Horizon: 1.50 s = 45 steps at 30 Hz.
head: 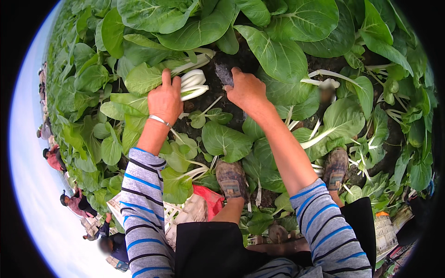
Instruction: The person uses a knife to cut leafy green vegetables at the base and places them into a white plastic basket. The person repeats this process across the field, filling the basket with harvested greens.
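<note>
My left hand (163, 93) is closed around a head of bok choy (193, 83), its thick white stems pointing right and its leaves lying to the left. Just above the fingers lies another bok choy (201, 59) with pale stems; whether the hand touches it I cannot tell. My right hand (248, 92) grips a short bladed tool, its grey, dirt-smeared blade (223, 74) pointing up and left over dark soil. The fist hides most of its handle. A gap of bare soil separates the blade from the white stems.
Leafy bok choy plants (240, 21) crowd around. My shoes (232, 179) stand among loose leaves. A white plastic crate (184, 217) with a red plastic sheet (210, 203) sits at lower left, another crate (386, 231) at lower right. Several people (78, 203) are along the left.
</note>
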Available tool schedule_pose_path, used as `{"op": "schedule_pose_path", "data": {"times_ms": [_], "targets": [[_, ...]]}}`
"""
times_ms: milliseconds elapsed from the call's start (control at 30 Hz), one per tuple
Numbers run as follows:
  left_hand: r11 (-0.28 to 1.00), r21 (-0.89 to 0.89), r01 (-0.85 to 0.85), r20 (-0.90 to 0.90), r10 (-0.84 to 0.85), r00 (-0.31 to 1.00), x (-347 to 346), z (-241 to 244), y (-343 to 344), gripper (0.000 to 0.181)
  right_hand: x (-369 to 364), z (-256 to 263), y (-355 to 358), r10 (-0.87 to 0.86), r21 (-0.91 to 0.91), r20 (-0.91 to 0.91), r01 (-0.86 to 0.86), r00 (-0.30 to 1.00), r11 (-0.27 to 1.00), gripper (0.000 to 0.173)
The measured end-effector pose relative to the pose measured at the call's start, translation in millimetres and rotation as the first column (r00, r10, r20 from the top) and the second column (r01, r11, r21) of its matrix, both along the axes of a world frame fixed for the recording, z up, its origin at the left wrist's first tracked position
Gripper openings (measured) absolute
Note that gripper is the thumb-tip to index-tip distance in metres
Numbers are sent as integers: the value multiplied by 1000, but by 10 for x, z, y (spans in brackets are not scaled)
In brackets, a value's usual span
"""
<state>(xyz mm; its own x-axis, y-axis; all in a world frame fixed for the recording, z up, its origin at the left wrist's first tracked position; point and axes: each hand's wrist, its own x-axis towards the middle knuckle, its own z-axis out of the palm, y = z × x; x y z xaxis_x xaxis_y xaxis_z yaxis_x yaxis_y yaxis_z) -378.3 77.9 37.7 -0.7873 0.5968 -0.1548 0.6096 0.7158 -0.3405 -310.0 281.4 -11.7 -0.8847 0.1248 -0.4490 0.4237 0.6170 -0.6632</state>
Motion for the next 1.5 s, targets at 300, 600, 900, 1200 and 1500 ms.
{"op": "schedule_pose_path", "data": {"times_ms": [300,600,900,1200,1500], "targets": [[999,34,-5,10,4,1000,17,-59,-84,45,-164,-338,1,-170,52,-153,180,973,982,38],[998,56,-33,33,31,999,53,-79,-105,46,-338,-414,-120,-111,-24,54,112,992,993,35],[987,90,-133,110,123,986,39,-96,-150,50,-708,-222,-129,2,-35,289,8,957,999,32],[951,270,-152,177,107,978,179,159,-133,44,52,-69,13,52,92,244,-77,968,993,40],[727,670,-152,385,-165,908,827,1264,-195,56,1086,418,219,-541,-945,164,288,825,153,59]]}}
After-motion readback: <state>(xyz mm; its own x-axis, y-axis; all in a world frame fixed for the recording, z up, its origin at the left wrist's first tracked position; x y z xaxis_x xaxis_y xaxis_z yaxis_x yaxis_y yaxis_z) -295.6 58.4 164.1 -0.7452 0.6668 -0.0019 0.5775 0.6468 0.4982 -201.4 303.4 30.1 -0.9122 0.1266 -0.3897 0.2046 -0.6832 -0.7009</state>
